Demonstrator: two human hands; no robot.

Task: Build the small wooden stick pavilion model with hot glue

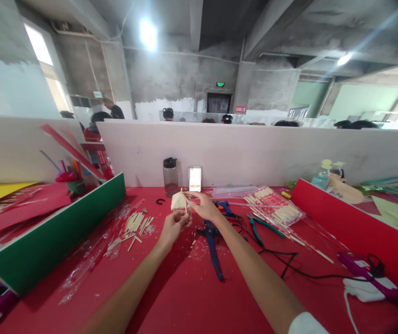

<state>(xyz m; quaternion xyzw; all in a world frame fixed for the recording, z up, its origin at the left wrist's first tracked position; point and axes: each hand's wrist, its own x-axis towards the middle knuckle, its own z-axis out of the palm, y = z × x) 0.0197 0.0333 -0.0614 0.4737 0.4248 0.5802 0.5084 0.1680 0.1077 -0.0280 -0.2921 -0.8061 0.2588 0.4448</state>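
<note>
at the left side of the red table (pixel 185 306), a green panel (pixel 60 227) is forming the edge, leaning no nearer than the clear plastic sleeves (pixel 84 264) that are trailing along it. just right of these, short cut sticks (pixel 135 225) are lying in a loose pile, pointing several ways. a shaker bottle (pixel 170 176) is standing upright by the far edge, against the white partition (pixel 254 153).

the left hand (pixel 174 227) is grasping the lower part of a small stick house (pixel 179 200), which is being held above the table's middle, towards the far edge. its roof peak is pointing up, the roof sticks fanning downward; fingers are hiding enough that i cannot tell its long axis. the right hand (pixel 204 206) is reaching its fingertips to the house's right side; i cannot tell whether they are pinching or only touching.

room for moving is running between the forearms toward the near edge. on the right, a blue-handled cutter (pixel 214 250) is pointing its handle nearward, crowding the right forearm. green-handled pliers (pixel 271 227) are lying beyond, near bagged sticks (pixel 273 206), and a red panel (pixel 362 227) is bounding the right edge.
</note>
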